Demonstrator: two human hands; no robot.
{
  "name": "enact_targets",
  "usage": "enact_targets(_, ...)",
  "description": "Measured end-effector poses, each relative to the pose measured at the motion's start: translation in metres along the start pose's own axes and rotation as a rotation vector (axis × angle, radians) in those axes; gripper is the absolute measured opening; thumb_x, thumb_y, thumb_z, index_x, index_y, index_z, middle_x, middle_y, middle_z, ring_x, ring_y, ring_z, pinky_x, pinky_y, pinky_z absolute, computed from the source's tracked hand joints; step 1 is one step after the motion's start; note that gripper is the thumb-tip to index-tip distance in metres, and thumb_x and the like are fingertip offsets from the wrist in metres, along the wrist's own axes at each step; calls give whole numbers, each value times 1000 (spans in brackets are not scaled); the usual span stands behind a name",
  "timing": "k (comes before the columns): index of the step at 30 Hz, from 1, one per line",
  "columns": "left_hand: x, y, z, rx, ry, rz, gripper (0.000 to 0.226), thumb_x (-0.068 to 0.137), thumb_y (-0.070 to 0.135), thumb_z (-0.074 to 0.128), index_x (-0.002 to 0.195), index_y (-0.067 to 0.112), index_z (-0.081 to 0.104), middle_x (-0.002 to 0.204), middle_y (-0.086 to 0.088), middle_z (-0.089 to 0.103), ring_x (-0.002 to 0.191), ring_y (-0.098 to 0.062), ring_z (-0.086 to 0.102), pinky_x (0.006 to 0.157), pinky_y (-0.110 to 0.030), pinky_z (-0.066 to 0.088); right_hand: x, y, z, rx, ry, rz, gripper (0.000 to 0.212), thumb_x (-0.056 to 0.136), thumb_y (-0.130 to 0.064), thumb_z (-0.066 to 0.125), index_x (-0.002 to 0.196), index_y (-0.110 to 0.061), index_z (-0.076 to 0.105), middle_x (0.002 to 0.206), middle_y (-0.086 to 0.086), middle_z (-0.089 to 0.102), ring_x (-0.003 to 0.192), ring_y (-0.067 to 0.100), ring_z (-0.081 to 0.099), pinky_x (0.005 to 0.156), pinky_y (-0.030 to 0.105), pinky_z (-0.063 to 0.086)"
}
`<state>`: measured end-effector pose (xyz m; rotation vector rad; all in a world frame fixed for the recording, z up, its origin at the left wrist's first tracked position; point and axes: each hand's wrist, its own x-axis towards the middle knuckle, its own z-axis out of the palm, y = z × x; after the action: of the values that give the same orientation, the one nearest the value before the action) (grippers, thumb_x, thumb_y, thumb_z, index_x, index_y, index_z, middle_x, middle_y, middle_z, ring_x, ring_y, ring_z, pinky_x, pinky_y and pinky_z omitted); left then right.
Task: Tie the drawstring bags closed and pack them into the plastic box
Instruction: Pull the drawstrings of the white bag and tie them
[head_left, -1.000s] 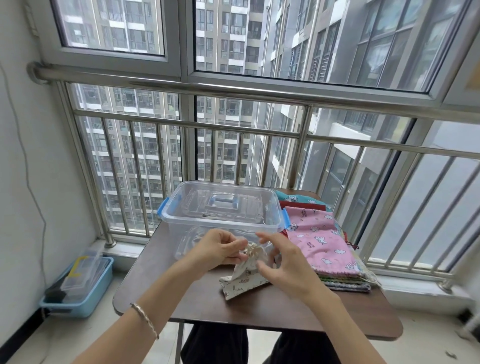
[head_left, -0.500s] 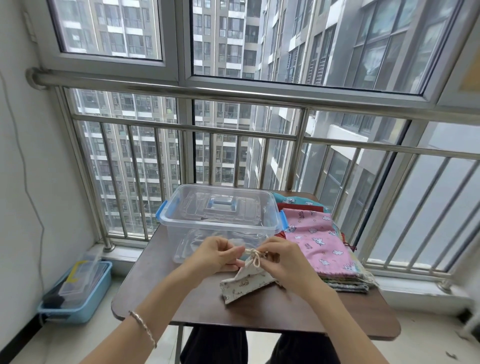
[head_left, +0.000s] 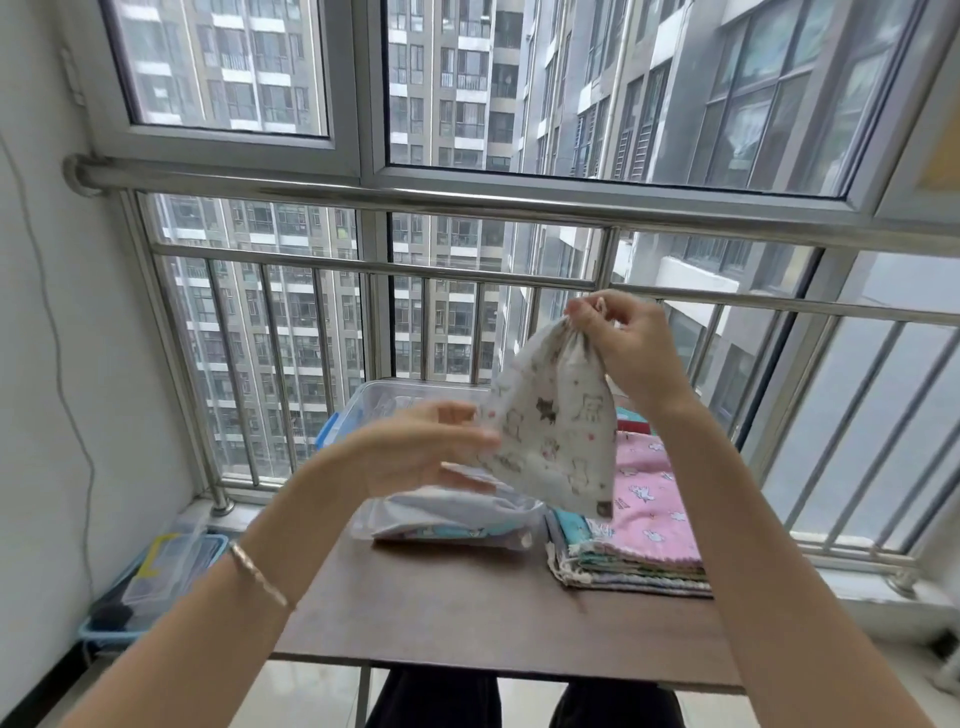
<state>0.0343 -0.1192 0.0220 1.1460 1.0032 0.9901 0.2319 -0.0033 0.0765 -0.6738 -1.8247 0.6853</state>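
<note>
The white printed drawstring bag (head_left: 556, 431) hangs in the air from its gathered neck, which the right hand (head_left: 634, 353) pinches between curled fingers. Down and to the left of that grip, the left hand (head_left: 410, 452) reaches its fingers to the bag's lower edge and touches it; blur hides whether they pinch. Right below the left hand sits the clear plastic box (head_left: 358, 405). Under the hanging bag lies a stack of flat bags (head_left: 649, 519), pink on top, on the brown table (head_left: 467, 613).
</note>
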Motion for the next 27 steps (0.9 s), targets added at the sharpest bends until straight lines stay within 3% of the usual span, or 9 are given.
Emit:
enact_targets(2,13,14,-16,-115,175,19,30,86,5,61,115,-4,58,100,-17,67,90,-27,68,77,-40,60,14,7,4,14,53,55,18,90,-26,66,85,-9,68,70,-3,61,58,-4,56,55,15,48)
enact_targets(4,31,26,-35,-110,413,35,19,91,7,58,108,1,59,93,-13,65,82,-23,68,67,-35,61,23,19,10,58,1,186,16,89,-25,66,86,-9,63,80,6,66,67,11,65,54,22,54)
enact_targets(9,78,23,-76,352,670,-51,18,95,17,57,106,3,59,90,-9,64,74,-16,64,49,-20,52,31,59,48,-274,-246,370,14,92,-18,63,87,-6,60,86,13,67,63,15,68,48,19,54)
enact_targets(13,102,-4,-102,860,595,-220,19,97,18,54,93,0,60,66,-4,54,46,-9,52,38,-14,42,24,87,84,-620,-549,414,17,90,-18,65,86,-2,65,80,10,72,67,18,73,65,32,61)
enact_targets(17,119,-25,-113,1186,472,-286,32,96,30,55,71,10,58,67,-7,58,49,-14,50,45,-22,42,15,90,106,-905,-797,331,22,87,-16,66,68,-7,61,87,8,75,76,20,72,73,31,59)
enact_targets(19,121,-28,-107,1318,384,-366,36,93,41,57,86,7,63,70,-6,60,54,-17,52,51,-24,45,15,88,111,-1004,-914,334,14,88,-15,66,81,-4,62,101,8,68,91,24,67,72,30,54)
enact_targets(21,123,-27,-97,1487,327,-394,42,86,43,66,104,5,62,85,-5,64,69,-20,58,61,-28,47,17,86,118,-1076,-965,305,24,87,-18,68,106,-3,63,111,9,64,101,26,62,79,33,51)
enact_targets(25,128,-27,-77,1525,87,-576,33,92,14,56,126,11,57,117,-7,59,89,-19,55,80,-28,50,19,95,132,-1109,-1064,272,22,89,-10,60,111,-7,61,98,4,62,86,24,57,79,33,52)
enact_targets(27,127,-33,-73,1498,49,-699,36,95,15,51,130,12,56,116,-6,58,91,-20,52,83,-30,49,12,100,136,-1171,-1168,285,30,95,-12,48,123,-7,56,108,8,58,92,25,55,81,33,48)
